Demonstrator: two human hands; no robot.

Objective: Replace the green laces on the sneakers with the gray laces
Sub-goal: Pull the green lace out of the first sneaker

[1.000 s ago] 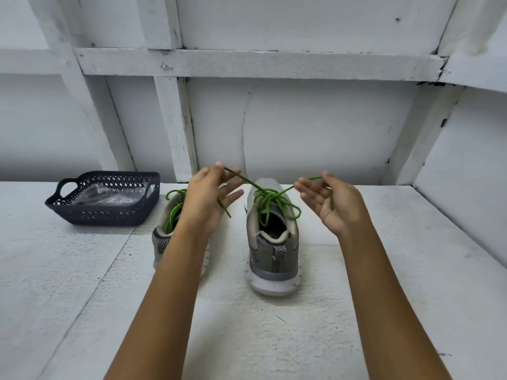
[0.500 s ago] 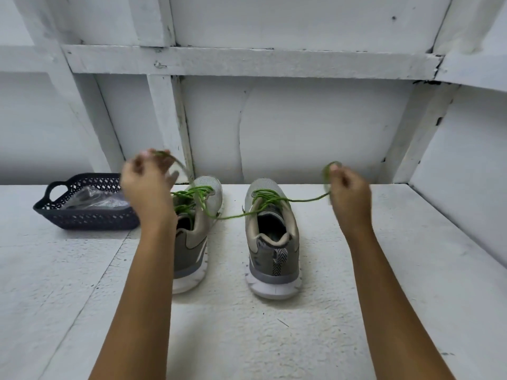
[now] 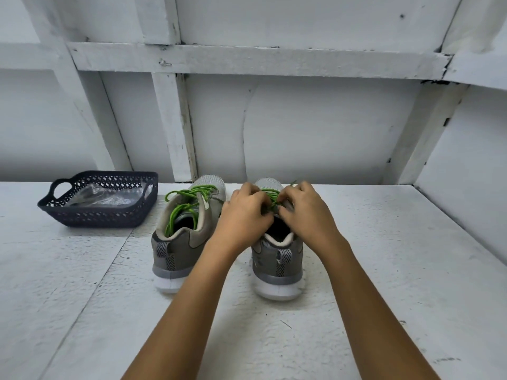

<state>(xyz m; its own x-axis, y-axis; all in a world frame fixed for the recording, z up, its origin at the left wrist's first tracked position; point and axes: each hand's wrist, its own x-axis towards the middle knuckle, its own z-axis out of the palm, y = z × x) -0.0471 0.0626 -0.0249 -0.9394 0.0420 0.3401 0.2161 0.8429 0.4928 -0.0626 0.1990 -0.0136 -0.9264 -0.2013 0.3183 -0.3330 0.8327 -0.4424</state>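
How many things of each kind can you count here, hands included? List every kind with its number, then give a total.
Sneakers: 2 (left sneaker, right sneaker)
Green laces: 2 (left sneaker's lace, right sneaker's lace)
Hands: 2 (left hand, right hand)
Basket: 1
Clear plastic bag, in the basket: 1
Total: 8
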